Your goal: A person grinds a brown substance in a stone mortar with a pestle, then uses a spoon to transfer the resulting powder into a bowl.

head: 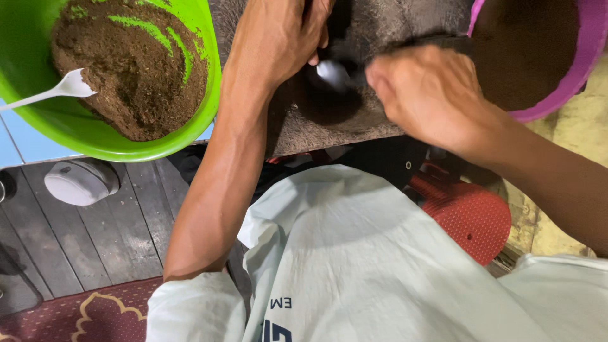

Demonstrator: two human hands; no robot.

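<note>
From the head camera I look straight down on both hands working over a dark, grimy board (329, 126) that sits between two basins. My right hand (425, 95) is curled closed around the handle of a metal spoon (332, 74); the handle itself is hidden inside the fist, so I see only the shiny bowl of the spoon sticking out past the knuckles toward the left. The spoon bowl lies just above a dark patch of the board, between the two hands, and close under the fingertips of the left hand.

My left hand (278, 38) comes down from the top edge, fingers bent and bunched right beside the spoon bowl. Its fingertips are partly cut off by the frame and shadowed, so I cannot tell whether they pinch anything or how far they are closed.

To the left, a bright green basin (190, 136) holds brown, crumbly soil-like material, with a white plastic spoon (54, 92) resting in it, well apart from both hands. To the right, a purple basin (586, 57) shows a dark brown inside, near the right hand. Below, a red plastic stool (472, 218) and a pale shirt (354, 253) fill the lower view, above a plank floor (107, 234).
</note>
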